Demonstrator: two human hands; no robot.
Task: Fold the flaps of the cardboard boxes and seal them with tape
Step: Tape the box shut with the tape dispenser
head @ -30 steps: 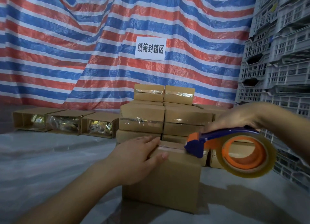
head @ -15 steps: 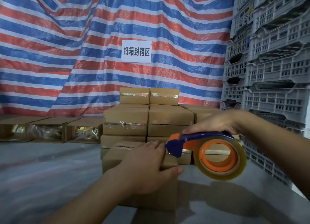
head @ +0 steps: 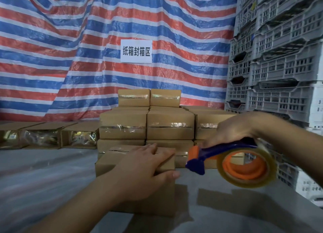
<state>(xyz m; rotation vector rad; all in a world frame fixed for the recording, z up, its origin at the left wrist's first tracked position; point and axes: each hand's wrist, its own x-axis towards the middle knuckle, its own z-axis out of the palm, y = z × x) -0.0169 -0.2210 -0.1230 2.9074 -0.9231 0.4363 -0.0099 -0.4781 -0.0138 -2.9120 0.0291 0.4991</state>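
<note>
Fingers, left: straight fingers (head: 148, 149) lie flat along the top of the box (head: 138, 183), thumb hooked over its right edge; the left hand (head: 139, 170) presses the flaps down and does not curl round anything.
Fingers, right: the right hand (head: 232, 129) is clenched round the blue handle of the tape dispenser (head: 225, 161), which hangs just off the box's right side, apart from the cardboard.
Box in hand: it stands on the worktop (head: 52, 177) near the middle, toward the front edge, directly ahead of the stack of taped boxes (head: 148, 124).
Tape on it: a shiny strip shows at the far end of the top seam; whether it runs the whole seam is hidden under the palm.
Risk, flaps: if the pressing hand lifts early, I judge the flaps could spring open and wrinkle the tape.
Risk, blade: the dispenser's cutting edge points toward the left thumb; a hasty return pass could nick it.
Risk, sliding: the worktop's plastic sheet looks slick, so a sideways pull may skid the light box.
Materials: plain brown cardboard, matte, square-edged; clear glossy tape on an orange hub; blue and orange hard plastic dispenser.
Open boxes (head: 43, 136): a row at the back left of the worktop, crinkly packets showing inside.
Surroundings: striped woven tarp (head: 70, 58) behind, grey slotted crates (head: 279, 66) stacked at the right.
</note>
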